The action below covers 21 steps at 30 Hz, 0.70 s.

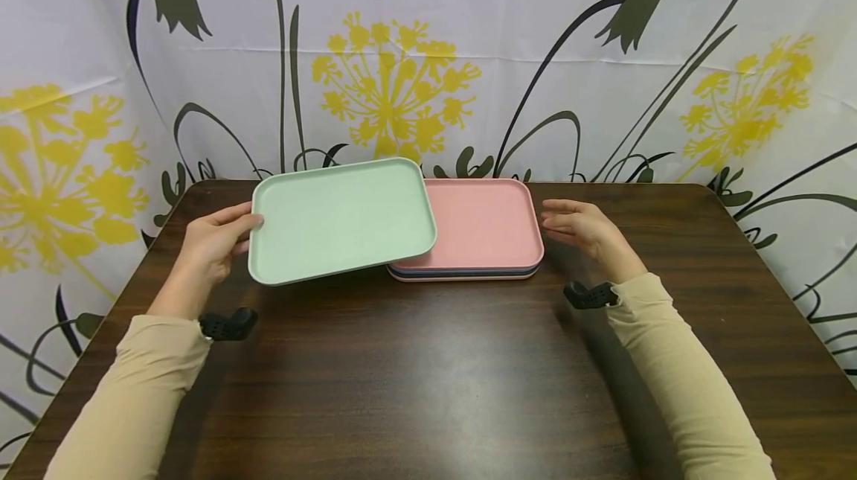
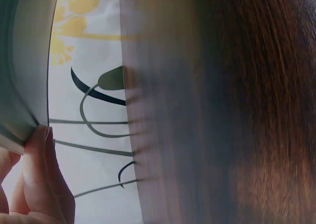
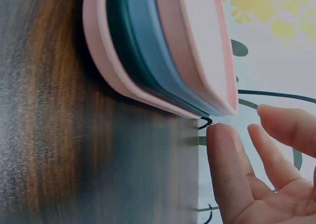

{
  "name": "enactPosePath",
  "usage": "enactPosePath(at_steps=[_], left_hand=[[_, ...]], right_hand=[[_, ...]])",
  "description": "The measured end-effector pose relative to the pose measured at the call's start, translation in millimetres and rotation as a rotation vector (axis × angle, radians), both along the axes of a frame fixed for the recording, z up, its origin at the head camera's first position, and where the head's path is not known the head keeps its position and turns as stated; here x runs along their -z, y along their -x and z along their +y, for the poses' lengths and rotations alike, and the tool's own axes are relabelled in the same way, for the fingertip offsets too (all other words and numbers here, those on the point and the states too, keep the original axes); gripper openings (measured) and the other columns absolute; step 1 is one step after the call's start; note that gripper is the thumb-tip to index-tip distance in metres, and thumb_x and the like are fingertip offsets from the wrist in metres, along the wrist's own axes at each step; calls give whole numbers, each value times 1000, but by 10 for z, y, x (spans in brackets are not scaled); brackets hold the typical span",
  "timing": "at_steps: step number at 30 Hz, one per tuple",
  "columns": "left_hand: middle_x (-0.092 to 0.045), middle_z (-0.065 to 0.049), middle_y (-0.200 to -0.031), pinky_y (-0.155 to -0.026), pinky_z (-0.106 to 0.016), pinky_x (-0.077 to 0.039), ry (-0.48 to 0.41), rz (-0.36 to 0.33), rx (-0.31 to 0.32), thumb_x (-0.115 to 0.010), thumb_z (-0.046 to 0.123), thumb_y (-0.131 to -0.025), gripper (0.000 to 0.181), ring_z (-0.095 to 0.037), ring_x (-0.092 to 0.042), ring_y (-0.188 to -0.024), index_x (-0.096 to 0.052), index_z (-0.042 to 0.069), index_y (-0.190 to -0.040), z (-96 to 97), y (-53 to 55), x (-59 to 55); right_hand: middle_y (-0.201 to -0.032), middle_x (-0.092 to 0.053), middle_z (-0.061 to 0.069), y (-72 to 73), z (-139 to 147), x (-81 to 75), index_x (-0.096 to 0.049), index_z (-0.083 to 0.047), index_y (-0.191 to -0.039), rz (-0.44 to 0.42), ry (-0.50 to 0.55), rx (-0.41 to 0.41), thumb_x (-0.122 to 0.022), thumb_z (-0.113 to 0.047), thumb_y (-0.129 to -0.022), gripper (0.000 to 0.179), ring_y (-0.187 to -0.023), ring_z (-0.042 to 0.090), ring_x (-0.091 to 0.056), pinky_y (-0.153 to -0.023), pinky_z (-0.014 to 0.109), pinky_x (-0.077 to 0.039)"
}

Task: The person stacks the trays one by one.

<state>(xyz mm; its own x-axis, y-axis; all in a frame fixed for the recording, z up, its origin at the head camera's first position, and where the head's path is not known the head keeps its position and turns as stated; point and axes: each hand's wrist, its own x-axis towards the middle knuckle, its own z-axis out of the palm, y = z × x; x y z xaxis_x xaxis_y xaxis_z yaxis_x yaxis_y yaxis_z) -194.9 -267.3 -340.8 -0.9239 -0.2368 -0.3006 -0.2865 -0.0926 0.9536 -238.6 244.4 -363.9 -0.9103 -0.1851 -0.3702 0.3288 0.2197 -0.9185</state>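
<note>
My left hand (image 1: 213, 245) pinches the left short edge of a pale green tray (image 1: 341, 219), thumb on top and fingers beneath. The tray is raised and tilted, and its right end overlaps a stack at the back of the table. On top of that stack lies a pink tray (image 1: 478, 223); the right wrist view shows a blue tray (image 3: 143, 21), a dark green tray (image 3: 118, 26) and a light pink tray (image 3: 94, 17) beneath. Just right of the stack, my right hand (image 1: 585, 229) holds nothing, its fingers extended toward the pink tray's edge.
The dark wooden table (image 1: 428, 383) spreads out in front of the stack. Behind it hangs a white cloth (image 1: 522, 11) printed with yellow flowers and grey-green stems, close to the table's back edge. A black band (image 1: 589, 295) sits on each wrist.
</note>
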Motion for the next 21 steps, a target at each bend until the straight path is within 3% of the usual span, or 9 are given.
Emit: enactPosePath(at_steps=[5,9,12,16,21], left_hand=[[-66,15,-64,-48,-13,-53,10,-10,11,-68,8,-85,27,1,-64,-56,-67,31,-73,61,8,-2],[-66,15,-64,-49,-13,-54,16,-9,20,-68,8,-85,25,2,-65,-57,-67,31,-74,114,21,1],[-67,16,-66,-50,-12,-54,21,-7,23,-69,9,-85,17,2,-65,-59,-70,24,-92,164,38,0],[-66,18,-68,-52,-12,-55,20,-15,31,-68,9,-86,46,3,-65,-60,-58,10,-131,253,69,-11],[-66,18,-68,-52,-13,-55,11,-21,48,-67,8,-87,61,3,-65,-60,-42,-1,-142,373,101,-19]], right_hand=[[-100,-59,-12,10,-4,-42,-25,6,-147,17,38,8,-51,-2,-95,59,-90,-3,-63,-94,20,-53],[-93,-61,-16,13,-27,-61,-25,7,-147,29,64,-4,-51,-1,-95,59,-89,-2,-64,-95,21,-53],[-93,-62,-14,7,-64,-72,-24,8,-147,37,94,-7,-50,0,-95,58,-89,-1,-64,-94,21,-54],[-90,-65,-13,-5,-143,-86,-26,8,-146,42,125,-5,-49,2,-95,57,-87,-1,-65,-87,18,-56],[-97,-64,-9,-12,-241,-89,-32,6,-145,53,79,-19,-50,0,-95,53,-88,-1,-66,-86,17,-56]])
